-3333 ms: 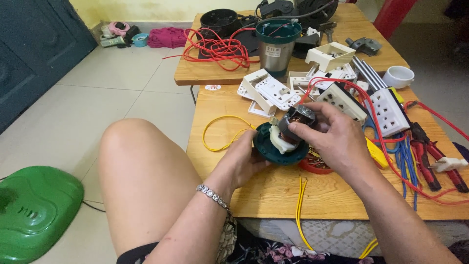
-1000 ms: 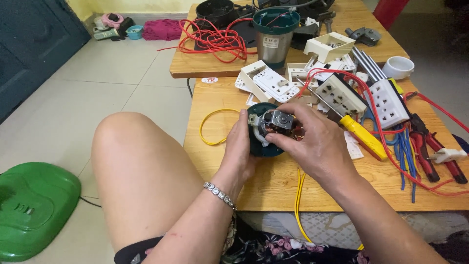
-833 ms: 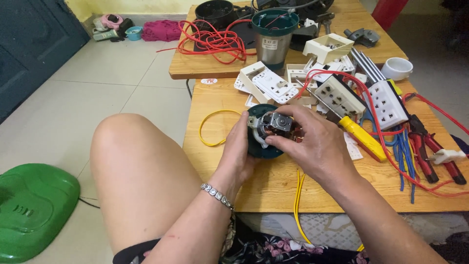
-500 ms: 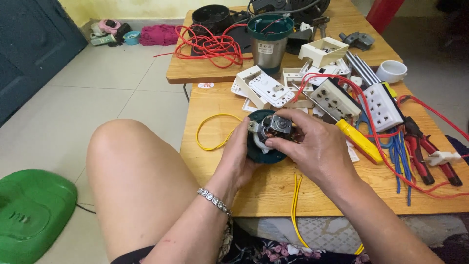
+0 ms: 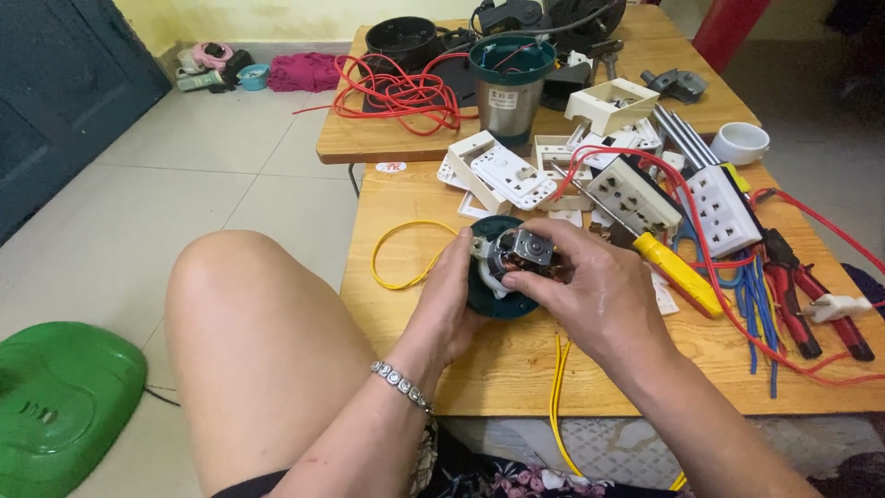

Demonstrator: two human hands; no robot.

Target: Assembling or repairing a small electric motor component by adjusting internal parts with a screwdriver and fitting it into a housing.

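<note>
Covering most of the small electric motor [image 5: 521, 254], the right hand [image 5: 595, 295] hides its right side. The left hand [image 5: 452, 295] grips the dark green round base [image 5: 489, 300] at frame centre, on the wooden table [image 5: 516, 360].

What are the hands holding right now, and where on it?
A small motor on a dark green round base: left hand cups the base's left edge, right hand pinches the motor's top.
</note>
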